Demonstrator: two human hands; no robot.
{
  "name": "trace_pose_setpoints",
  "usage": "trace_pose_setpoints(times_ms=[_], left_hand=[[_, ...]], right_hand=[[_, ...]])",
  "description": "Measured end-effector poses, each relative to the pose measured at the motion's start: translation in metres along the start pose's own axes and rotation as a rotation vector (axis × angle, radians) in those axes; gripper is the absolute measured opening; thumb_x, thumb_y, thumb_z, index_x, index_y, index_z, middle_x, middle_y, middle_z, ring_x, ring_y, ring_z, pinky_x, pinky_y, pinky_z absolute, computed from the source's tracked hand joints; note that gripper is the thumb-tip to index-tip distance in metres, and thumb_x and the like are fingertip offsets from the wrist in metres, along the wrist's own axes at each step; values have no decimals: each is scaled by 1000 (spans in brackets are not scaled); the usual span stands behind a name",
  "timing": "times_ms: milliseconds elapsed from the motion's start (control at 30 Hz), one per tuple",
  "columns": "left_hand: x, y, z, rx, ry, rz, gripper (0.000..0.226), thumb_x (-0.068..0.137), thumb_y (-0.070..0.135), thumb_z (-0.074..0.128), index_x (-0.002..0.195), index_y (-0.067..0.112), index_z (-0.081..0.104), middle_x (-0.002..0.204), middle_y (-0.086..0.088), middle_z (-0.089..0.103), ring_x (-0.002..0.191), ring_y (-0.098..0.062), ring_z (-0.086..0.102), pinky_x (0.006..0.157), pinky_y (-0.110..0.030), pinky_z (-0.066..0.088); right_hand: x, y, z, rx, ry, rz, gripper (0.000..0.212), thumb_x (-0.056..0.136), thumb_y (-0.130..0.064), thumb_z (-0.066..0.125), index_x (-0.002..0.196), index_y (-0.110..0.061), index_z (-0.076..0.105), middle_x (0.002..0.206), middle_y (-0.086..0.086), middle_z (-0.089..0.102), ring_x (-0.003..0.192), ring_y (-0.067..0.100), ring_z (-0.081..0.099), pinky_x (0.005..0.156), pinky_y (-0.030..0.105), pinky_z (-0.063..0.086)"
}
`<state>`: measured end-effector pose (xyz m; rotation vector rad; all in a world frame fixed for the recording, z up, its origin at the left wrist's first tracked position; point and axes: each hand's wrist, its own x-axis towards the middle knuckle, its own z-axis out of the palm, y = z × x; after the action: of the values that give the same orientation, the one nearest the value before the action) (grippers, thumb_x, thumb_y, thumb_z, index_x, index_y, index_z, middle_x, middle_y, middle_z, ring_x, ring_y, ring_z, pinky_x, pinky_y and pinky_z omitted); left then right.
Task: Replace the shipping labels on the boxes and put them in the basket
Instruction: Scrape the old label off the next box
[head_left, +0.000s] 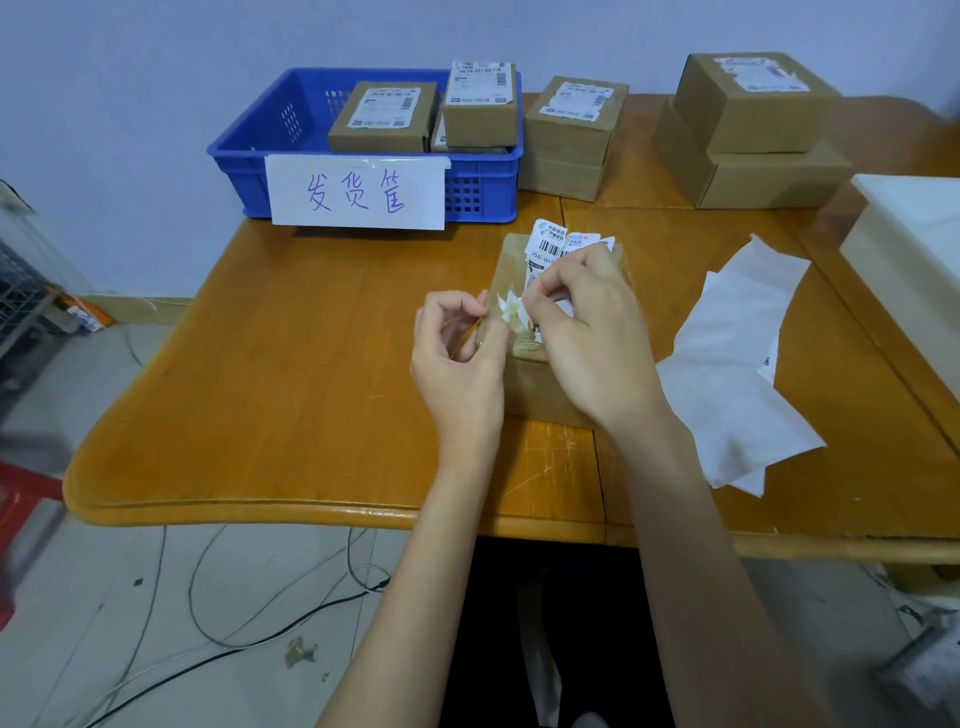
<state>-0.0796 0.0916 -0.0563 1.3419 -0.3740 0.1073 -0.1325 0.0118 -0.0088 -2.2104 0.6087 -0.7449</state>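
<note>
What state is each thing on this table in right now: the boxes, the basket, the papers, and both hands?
Box being worked on: on the table, label partly peeled.
Old label: torn, lifting off.
Left hand: pinching at the box's edge.
Right hand: pinching the label.
Blue basket: holds labelled boxes.
Stacked boxes: closed, waiting outside the basket.
White backing sheets: loose, crumpled.

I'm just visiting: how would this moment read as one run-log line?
stage: peeling old label | box: on table | left hand: pinching label scrap | right hand: pinching label | basket: holds boxes
</note>
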Motion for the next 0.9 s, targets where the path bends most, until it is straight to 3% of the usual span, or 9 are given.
trace_pose_setpoints(times_ms=[100, 167, 333, 433, 567, 667, 800, 900], left_hand=[[-1, 0, -1, -5, -4, -19, 15, 83, -9, 61, 86, 4, 55, 93, -16, 56, 88, -7, 59, 78, -16, 47], [-2, 0, -2, -30, -8, -36, 13, 85, -8, 61, 87, 3, 56, 94, -19, 56, 86, -7, 58, 75, -14, 46], [-3, -1, -3, -50, -32, -50, 5, 91, -2, 63, 93, 2, 60, 102, -29, 57, 84, -9, 59, 75, -16, 47], [-3, 0, -4, -44, -34, -48, 7, 89, -2, 63, 93, 2, 59, 101, -27, 58, 85, -7, 59, 76, -16, 47], [-2, 2, -3, -29, -23, -23, 15, 85, -8, 61, 88, 7, 59, 100, -27, 58, 86, -3, 60, 77, -15, 46], [-2, 3, -1, -16, 1, -17, 20, 83, -10, 60, 86, 10, 60, 101, -27, 59, 86, -4, 62, 75, -15, 47], [-2, 4, -1, 4, 0, 14, 22, 84, -10, 63, 86, 12, 59, 101, -25, 59, 95, -14, 65, 77, -14, 49], [-1, 6, -1, 17, 0, 33, 27, 83, -12, 63, 85, 15, 59, 101, -23, 59, 100, -18, 66, 78, -14, 49]], right_hand=[[-1, -4, -1, 54, -9, 44, 27, 98, -34, 51, 81, -16, 60, 95, -6, 48, 90, 3, 49, 67, 11, 35], [0, -5, 0, 72, 7, 60, 28, 91, -43, 61, 81, -16, 61, 96, -5, 49, 86, 3, 51, 67, 12, 38], [3, -13, 13, -161, 92, 81, 38, 76, -58, 71, 71, -23, 55, 91, -6, 51, 92, 8, 51, 64, 23, 38], [8, -16, 14, -174, 76, 111, 34, 76, -52, 73, 67, -22, 61, 93, -4, 55, 92, 7, 53, 64, 22, 41], [11, -9, 5, -77, 78, 105, 22, 86, -23, 70, 69, -8, 70, 95, 5, 61, 79, 4, 53, 59, 8, 38], [12, -7, 1, -117, 39, 90, 25, 91, -22, 67, 70, -9, 66, 101, 4, 57, 80, 3, 49, 61, 2, 36], [12, -6, 3, -168, 34, 67, 22, 95, -24, 60, 82, -8, 67, 110, 3, 52, 90, 5, 47, 61, 11, 35], [11, -5, 5, -198, 75, 60, 21, 97, -23, 58, 94, -5, 68, 116, 6, 52, 104, 10, 51, 70, 18, 35]])
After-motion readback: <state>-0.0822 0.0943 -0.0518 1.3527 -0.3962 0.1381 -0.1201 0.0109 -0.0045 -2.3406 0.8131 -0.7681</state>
